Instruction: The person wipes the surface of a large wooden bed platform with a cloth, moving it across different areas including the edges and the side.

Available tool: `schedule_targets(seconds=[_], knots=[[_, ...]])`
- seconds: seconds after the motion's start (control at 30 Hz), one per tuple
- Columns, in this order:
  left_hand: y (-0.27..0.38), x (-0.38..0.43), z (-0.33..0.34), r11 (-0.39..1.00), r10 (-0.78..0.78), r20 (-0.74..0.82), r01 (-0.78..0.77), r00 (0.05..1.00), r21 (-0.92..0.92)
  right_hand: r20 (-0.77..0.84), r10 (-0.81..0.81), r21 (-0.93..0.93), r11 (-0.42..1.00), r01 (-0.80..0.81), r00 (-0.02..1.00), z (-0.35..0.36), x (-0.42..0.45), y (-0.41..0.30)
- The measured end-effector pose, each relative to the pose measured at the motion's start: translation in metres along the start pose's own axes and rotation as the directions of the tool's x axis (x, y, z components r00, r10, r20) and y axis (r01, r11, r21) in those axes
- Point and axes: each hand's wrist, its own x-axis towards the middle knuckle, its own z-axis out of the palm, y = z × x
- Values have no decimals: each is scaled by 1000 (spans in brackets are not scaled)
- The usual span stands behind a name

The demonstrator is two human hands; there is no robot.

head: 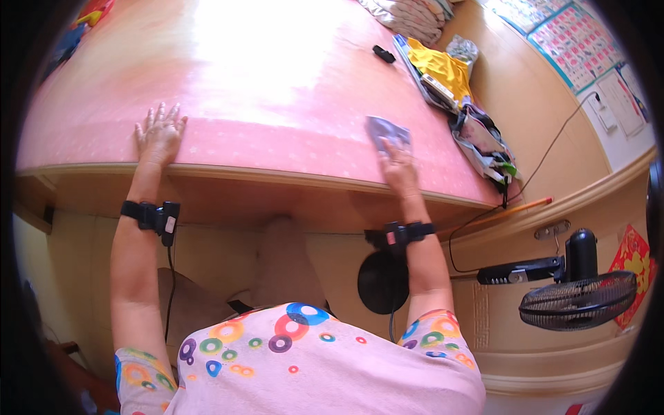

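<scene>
My left hand [160, 136] lies flat with spread fingers near the front edge of a wide raised platform [259, 148]. Its pink covering bears a small pale pattern. On the right, my right hand [400, 168] holds a folded grey-purple cloth [388, 133] down against the same covering. The fingers lie over the lower part of the cloth, and one corner sticks out past them toward the far left. Bright glare washes out the far middle of the platform.
Along the right side lie a yellow cloth [438, 65], a plastic bag with contents [480, 140] and folded bedding [410, 18]. A small black object [384, 54] sits nearby. A black fan [578, 298] is at the lower right; a dark cable [555, 140] runs up to a wall socket.
</scene>
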Motion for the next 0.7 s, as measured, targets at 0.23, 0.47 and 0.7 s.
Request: schedule_targets(seconds=[0.23,0.47,0.7], knots=[[-1,8,7,1000,23,-7,-23,1000,6,70,-232,186,958,216,970,-38,-24,-97],[-8,4,5,999,10,8,-11,1000,38,216,-193,241,961,139,957,-31,-3,12],[-7,6,13,999,31,-33,-30,999,29,592,402,-133,904,-407,699,-40,6,276]])
